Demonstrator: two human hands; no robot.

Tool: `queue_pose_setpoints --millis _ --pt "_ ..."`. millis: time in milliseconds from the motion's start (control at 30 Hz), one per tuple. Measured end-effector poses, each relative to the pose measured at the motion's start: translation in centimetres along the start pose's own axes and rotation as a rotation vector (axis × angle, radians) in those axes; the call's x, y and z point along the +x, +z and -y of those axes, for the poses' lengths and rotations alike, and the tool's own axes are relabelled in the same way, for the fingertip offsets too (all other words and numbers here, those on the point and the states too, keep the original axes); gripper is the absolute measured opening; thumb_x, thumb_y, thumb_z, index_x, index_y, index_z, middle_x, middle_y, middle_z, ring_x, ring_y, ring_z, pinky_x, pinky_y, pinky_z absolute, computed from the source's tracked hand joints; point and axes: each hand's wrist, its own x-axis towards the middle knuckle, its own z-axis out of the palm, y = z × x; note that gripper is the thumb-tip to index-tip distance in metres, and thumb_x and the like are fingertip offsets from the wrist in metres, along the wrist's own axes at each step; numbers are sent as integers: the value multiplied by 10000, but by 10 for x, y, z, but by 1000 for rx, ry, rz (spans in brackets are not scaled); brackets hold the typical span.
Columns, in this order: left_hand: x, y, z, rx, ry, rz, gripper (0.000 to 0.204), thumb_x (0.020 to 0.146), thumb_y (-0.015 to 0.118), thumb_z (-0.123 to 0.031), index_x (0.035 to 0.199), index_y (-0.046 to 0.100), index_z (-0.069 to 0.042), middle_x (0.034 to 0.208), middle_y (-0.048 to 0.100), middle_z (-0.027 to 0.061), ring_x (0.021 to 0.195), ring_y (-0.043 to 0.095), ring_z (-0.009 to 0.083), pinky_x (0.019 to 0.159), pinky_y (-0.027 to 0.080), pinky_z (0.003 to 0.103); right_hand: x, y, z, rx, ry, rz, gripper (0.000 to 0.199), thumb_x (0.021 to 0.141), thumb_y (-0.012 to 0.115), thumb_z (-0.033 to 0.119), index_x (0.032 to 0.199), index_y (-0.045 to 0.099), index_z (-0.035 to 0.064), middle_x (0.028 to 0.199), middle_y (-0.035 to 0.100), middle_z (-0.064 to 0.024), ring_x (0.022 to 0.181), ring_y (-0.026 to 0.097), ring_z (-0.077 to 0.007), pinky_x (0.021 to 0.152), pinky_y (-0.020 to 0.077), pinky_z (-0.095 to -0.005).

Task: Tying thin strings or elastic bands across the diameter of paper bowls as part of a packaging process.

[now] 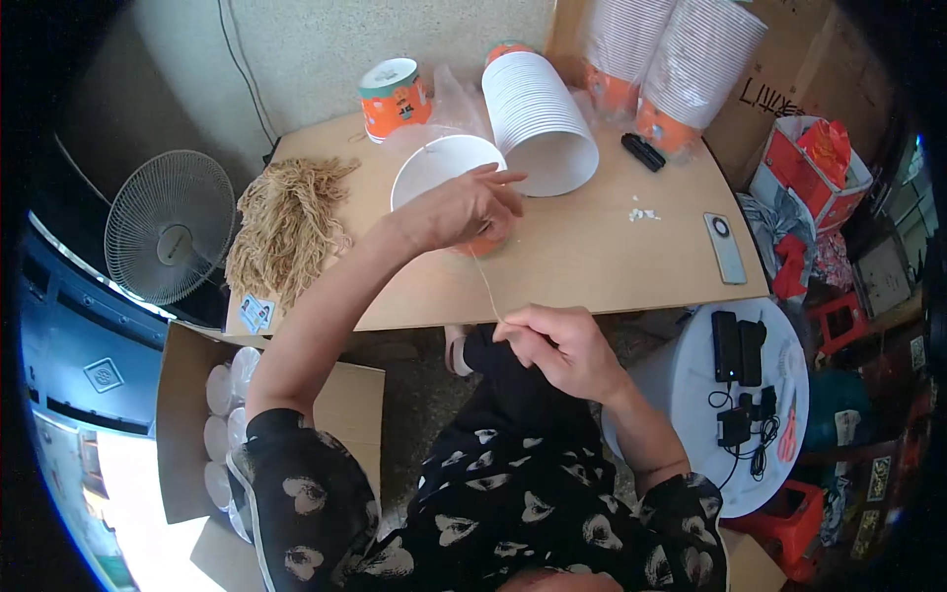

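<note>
A white-lined paper bucket (pixel 419 173) with an orange outside stands on the table, its wide mouth towards me. My left hand (pixel 469 209) is over its near rim, fingers loosely bent and apart, and hides part of it. A thin tan string (pixel 485 278) runs from beneath that hand down to my right hand (pixel 557 345). Thumb and forefinger of the right hand pinch the string's lower end in front of the table edge. A bundle of similar tan strings (pixel 291 222) lies at the left of the table.
Nested white paper buckets (pixel 538 109) lie behind, beside an upright orange bucket (pixel 393 104). Wrapped stacks (pixel 691 69) stand back right. A black stapler-like object (pixel 643 152), white scraps (pixel 643 214) and a phone (pixel 725 249) lie rightward. A fan (pixel 170 227) stands left; a round stool (pixel 695 434) carries cables.
</note>
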Motion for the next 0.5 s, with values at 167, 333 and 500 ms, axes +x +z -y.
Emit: queue_pose_setpoints --millis 167,333,500 --pt "-16 0 -17 -188 -123 -73 356 708 587 79 996 721 -83 1350 637 138 1420 449 351 1075 462 443 8 12 -14 77 -2 70 111 997 572 27 1029 656 -38 734 626 -42 617 548 -78 576 476 -258" --pt "-29 -17 -116 -518 -328 -283 361 921 633 -42 1282 634 -54 1245 668 170 1109 684 317 900 556 399 9 13 -13 147 159 67 120 1001 573 36 1006 662 -45 735 641 -58 675 621 -96 601 500 -270" --pt "-57 4 -168 -322 -359 -339 537 790 821 -190 1270 639 -34 1081 711 147 958 717 296 803 582 359 5 11 -24 54 67 130 122 991 572 24 970 673 -41 716 629 -64 671 614 -112 607 494 -277"
